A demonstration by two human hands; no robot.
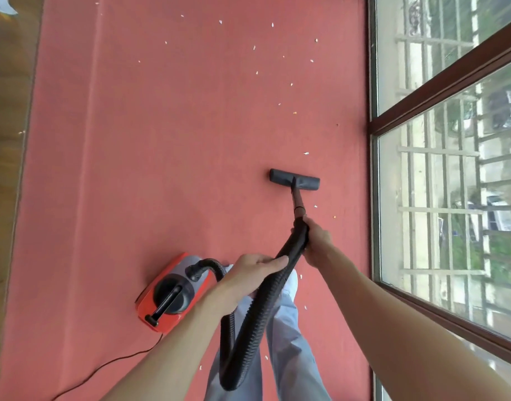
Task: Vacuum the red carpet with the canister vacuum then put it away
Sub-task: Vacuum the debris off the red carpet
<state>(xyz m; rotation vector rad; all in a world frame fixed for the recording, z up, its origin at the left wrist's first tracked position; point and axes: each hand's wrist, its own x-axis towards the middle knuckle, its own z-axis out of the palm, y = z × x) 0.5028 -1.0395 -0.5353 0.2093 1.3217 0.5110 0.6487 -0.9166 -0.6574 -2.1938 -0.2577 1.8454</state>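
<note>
Nearest, your left hand [248, 273] curls round the black hose [257, 314], the canister vacuum [170, 293] just left of it on the red carpet [161, 140]. Your right hand [316, 238] grips the wand's [297, 198] handle. Farther out the floor head [294, 179] lies flat, white scraps [254, 47] beyond.

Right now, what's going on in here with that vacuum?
A person is vacuuming the red carpet. The right hand grips the hose at its top end by the wand, and the left hand holds it lower down. The floor head rests on the carpet near the window, with white scraps scattered ahead of it and a few behind. The red canister sits to the person's left, its cord trailing away.
</note>
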